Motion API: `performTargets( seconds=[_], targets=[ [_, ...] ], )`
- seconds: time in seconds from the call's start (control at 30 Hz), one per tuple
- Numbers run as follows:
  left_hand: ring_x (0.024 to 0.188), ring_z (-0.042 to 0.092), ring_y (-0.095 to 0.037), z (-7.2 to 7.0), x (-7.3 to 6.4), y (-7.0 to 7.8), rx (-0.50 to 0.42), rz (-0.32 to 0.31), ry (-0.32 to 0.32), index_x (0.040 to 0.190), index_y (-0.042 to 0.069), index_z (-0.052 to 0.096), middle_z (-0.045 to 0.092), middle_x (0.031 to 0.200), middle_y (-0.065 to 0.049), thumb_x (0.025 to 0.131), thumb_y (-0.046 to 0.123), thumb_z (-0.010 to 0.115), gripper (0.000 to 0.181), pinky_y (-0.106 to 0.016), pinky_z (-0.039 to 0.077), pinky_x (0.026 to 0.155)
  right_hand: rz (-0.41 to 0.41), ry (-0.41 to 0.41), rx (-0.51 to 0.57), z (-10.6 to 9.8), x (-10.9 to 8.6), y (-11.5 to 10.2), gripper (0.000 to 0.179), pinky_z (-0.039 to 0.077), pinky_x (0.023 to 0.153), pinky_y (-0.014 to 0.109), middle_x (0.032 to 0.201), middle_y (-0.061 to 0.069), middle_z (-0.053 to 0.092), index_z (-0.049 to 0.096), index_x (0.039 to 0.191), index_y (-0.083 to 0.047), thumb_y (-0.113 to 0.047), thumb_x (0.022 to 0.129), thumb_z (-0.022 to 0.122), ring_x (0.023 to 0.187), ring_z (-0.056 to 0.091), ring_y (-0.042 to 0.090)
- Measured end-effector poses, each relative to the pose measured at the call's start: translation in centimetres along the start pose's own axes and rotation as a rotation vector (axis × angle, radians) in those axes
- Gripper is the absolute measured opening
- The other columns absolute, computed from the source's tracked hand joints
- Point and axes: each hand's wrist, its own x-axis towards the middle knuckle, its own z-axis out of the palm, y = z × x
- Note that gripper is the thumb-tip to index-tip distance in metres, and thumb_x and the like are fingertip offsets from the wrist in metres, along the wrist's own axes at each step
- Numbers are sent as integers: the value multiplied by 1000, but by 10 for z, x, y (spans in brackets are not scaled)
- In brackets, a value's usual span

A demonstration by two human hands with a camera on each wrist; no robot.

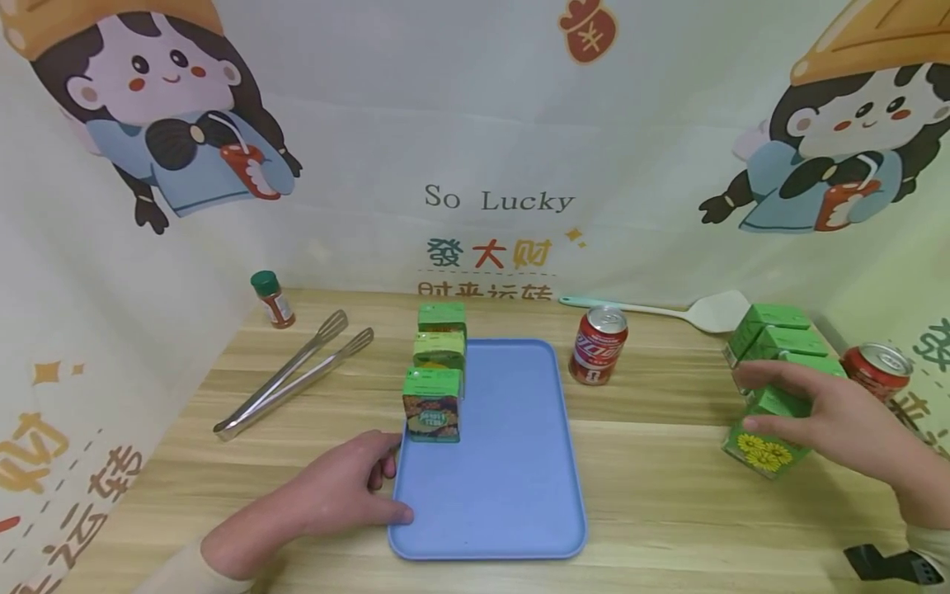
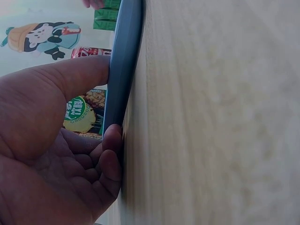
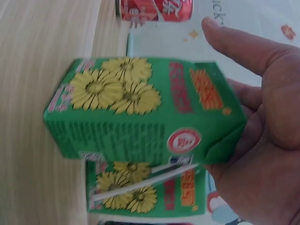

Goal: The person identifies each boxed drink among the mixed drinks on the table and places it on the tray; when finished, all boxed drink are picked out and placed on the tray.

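Note:
My left hand point(image 1: 334, 487) holds the left rim of a blue tray point(image 1: 512, 478); its thumb lies on the rim and the fingers curl at the side. Three drink cartons with green tops, the nearest one point(image 1: 432, 412) brown-fronted, stand in a column along the tray's left side. At the right, my right hand point(image 1: 834, 417) reaches over a green drink carton with yellow flowers point(image 3: 112, 136), fingers spread around its top. The thumb stands apart from that carton in the right wrist view. Several more green cartons point(image 1: 775, 318) are grouped behind it, partly hidden by the hand.
A red soda can point(image 1: 598, 346) stands right of the tray, another can point(image 1: 879, 370) beyond the right hand. A white spatula point(image 1: 716, 313) lies along the back. Metal tongs point(image 1: 289, 379) and a green-capped spice jar point(image 1: 273, 299) are at the left. A printed cloth point(image 1: 490, 124) hangs behind.

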Motion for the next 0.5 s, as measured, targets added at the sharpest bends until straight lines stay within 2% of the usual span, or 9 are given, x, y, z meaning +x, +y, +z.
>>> performTargets(
  seconds=[0.07,0.13,0.33,0.5],
  targets=[
    [82,55,-15,0,-1,0,-4,5,1,140,-7,62,60,98,2,80,36,100,83,-29,49,69,6,-10,24,0,1,4,67,48,86,12,138,14,74,64,152,-6,-31,96,91,116,54,-15],
    [82,55,-14,1,-3,0,-6,11,3,142,-8,60,60,98,2,80,35,100,86,-29,50,70,6,-21,45,1,1,8,68,48,85,10,137,15,75,63,153,-4,-29,96,90,113,50,-22],
    [83,55,-13,1,-4,2,-10,13,6,144,-10,59,59,99,2,80,35,101,89,-28,49,70,-39,-37,71,3,-1,22,67,55,81,18,134,10,76,63,153,-3,-21,95,91,111,57,-16],
    [82,55,-14,0,-3,2,-3,3,7,142,-8,61,59,98,2,80,35,101,85,-28,49,70,-77,-69,143,1,-4,33,72,59,82,23,135,-7,74,59,158,-7,-17,95,91,113,64,-10]
  ],
)
